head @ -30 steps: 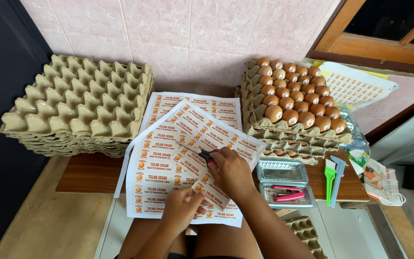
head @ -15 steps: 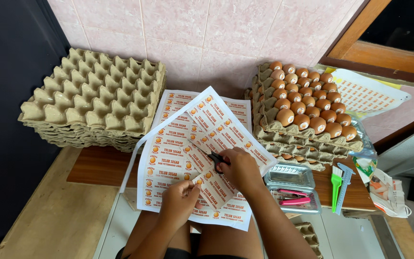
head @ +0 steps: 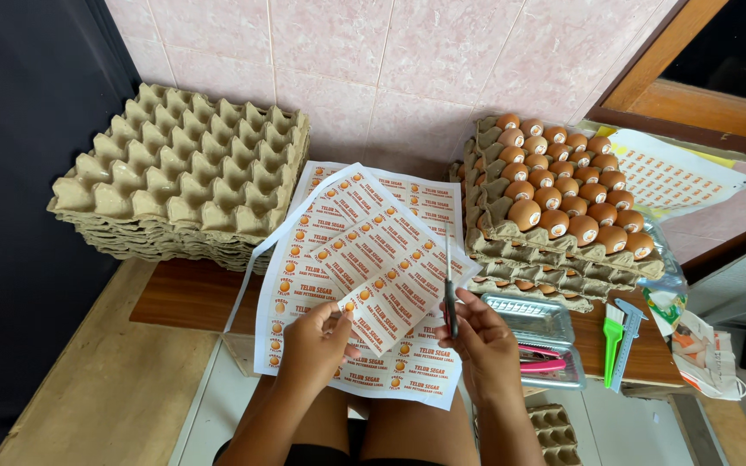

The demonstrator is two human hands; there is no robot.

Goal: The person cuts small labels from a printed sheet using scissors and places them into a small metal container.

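The left hand (head: 314,341) pinches a sheet of labels (head: 373,259) over the wooden worktop (head: 179,298), while the right hand (head: 483,338) has its grip closed on upright scissors (head: 449,289). Stacked egg trays (head: 524,250) to the right hold brown eggs (head: 563,185); the trays (head: 179,185) to the left are empty.

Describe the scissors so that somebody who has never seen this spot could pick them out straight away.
Start at the stack of egg trays filled with brown eggs on the right of the wooden shelf. Just left of its near corner, the right hand holds the scissors upright, blades pointing up over the printed label sheets. They are thin, dark and metallic, unlike the green plastic tool farther right.
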